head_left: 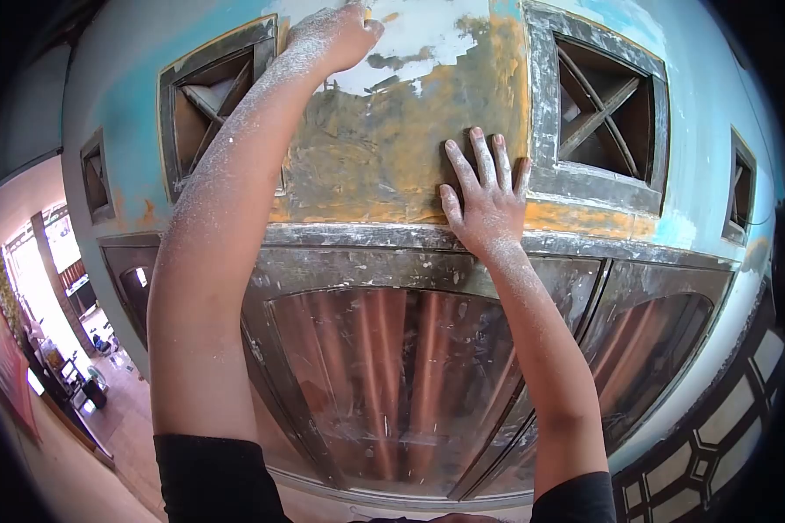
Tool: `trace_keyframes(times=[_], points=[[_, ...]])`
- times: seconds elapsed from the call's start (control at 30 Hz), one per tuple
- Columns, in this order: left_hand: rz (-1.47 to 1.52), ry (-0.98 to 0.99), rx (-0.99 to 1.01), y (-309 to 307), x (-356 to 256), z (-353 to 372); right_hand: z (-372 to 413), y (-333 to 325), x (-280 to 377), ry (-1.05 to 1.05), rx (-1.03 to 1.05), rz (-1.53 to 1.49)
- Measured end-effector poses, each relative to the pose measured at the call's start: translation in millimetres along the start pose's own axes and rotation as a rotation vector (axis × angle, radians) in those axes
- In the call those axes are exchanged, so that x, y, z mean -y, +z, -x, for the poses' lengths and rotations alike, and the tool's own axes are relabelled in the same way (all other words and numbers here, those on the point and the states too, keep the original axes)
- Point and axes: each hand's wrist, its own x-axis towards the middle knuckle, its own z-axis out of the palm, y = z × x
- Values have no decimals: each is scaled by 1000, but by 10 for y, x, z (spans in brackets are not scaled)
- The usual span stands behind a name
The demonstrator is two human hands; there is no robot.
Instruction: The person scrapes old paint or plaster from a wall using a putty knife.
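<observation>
The left hand (336,37) is closed, apparently around a small yellow piece (368,14) at the top edge of the wall panel (384,152); what that belongs to is hidden by the fingers. The right hand (490,213) grips nothing: it lies open, fingers spread, near the panel's lower right corner, just beside the right vent frame (542,96). Both hands and forearms are dusted white (the left forearm most thickly).

The panel lies between the two vents, above the dark window frame (366,235). Outward from the left hand, a white layer (423,26) covers much of the upper part and ends in a ragged lower edge. Below it, the larger share is bare olive-brown, with orange along the bottom and right edges. By that reckoning the surface looks well short of uniform, its middle and lower corners uncovered by white. Turquoise paint (131,113) shows beyond the left vent frame (167,131), patchy too.
</observation>
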Motion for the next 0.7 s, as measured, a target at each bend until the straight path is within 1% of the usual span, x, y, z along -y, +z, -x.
trace_keyframes(times=[0.03,0.1,0.13,0.17,0.2,0.27,0.3,0.37,0.4,0.43,0.47,0.5,0.53,0.57,0.63,0.67,0.7], points=[[106,-10,-10,28,23,4,0,-4,-4,0,2,-1],[115,7,-30,73,-87,147,-4,-18,-3,15,12,-38],[495,-91,61,43,-217,291,-13,-27,19,3,-57,-16],[876,-195,158,31,-331,420,-41,-53,46,11,-55,-8],[884,-192,157,111,-418,520,-113,-111,72,40,-88,-127],[1376,-70,-24,352,-555,694,-312,-300,187,96,-147,-347],[1382,-68,-29,356,-598,740,-446,-389,262,91,-149,-341],[1471,-15,-162,343,-645,825,-714,-526,431,302,55,-1112],[1615,-108,-36,269,-667,880,-806,-583,538,293,40,-1211],[1617,-102,-42,358,-667,872,-883,-548,571,286,35,-1208],[1554,-35,-99,481,-673,881,-963,-484,598,227,-62,-1147],[1489,28,-156,442,-692,895,-1021,-435,634,168,-157,-1084],[1602,-57,-78,366,-736,965,-1058,-400,646,119,-243,-1057],[1603,-55,-87,376,-721,942,-1079,-369,643,111,-244,-1056],[1676,-49,4,430,-693,874,-1110,-296,592,176,-183,-1059],[1703,-55,-45,473,-722,880,-1152,-237,565,200,-220,-1003],[1706,-50,-45,424,-656,867,-1184,-260,553,200,-224,-999]])
